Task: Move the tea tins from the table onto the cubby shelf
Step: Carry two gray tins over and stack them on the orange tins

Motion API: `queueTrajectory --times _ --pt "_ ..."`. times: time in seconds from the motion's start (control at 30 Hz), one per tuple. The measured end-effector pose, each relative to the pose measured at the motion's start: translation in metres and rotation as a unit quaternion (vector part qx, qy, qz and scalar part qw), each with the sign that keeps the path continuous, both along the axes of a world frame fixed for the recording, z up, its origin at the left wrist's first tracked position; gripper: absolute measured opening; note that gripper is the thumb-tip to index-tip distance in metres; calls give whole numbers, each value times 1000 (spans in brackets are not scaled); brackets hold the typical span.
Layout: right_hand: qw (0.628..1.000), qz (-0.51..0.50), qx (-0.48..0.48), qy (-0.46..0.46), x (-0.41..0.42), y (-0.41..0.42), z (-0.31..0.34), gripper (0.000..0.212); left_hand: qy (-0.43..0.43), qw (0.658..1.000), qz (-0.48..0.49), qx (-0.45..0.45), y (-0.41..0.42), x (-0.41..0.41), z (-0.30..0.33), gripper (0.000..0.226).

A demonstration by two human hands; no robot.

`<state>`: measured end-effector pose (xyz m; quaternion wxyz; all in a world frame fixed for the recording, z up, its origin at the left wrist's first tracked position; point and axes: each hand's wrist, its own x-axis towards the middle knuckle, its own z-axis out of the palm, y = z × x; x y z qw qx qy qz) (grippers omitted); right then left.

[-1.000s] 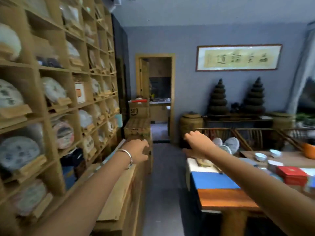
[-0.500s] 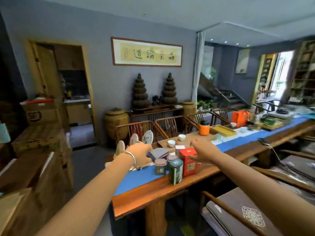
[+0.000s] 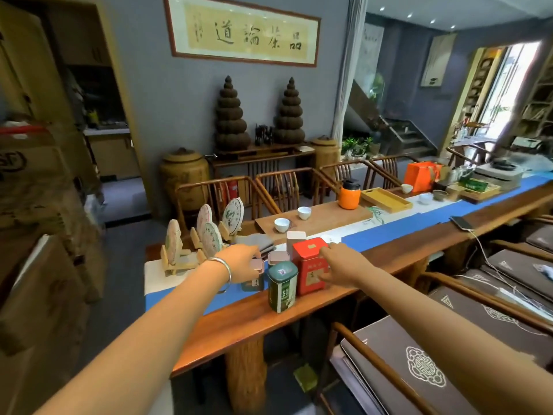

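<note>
Two hands on upright tins — left hand (image 3: 239, 262) small tin (image 3: 256, 272), right hand (image 3: 341, 262) red tin (image 3: 309, 266).

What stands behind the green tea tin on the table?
Behind the green tea tin stand a small pink-lidded tin and a taller pale tin. Their lower parts are covered.
</note>
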<state>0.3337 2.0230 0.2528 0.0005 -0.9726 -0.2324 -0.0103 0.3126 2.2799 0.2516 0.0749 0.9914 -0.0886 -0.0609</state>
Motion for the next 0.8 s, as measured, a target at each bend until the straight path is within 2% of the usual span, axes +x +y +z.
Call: queueTrajectory --times 0.5,0.6,0.73,0.8 --pt "997 28 -17 70 230 94 -68 42 81 997 10 -14 74 216 -107 46" --pt "994 39 -31 93 262 109 -85 46 88 996 12 -2 81 238 -131 63" --pt "989 40 -52 136 293 128 -115 57 92 996 3 13 86 257 -168 105" --pt "984 40 -61 164 306 135 -134 58 95 995 -1 2 87 266 -187 113"
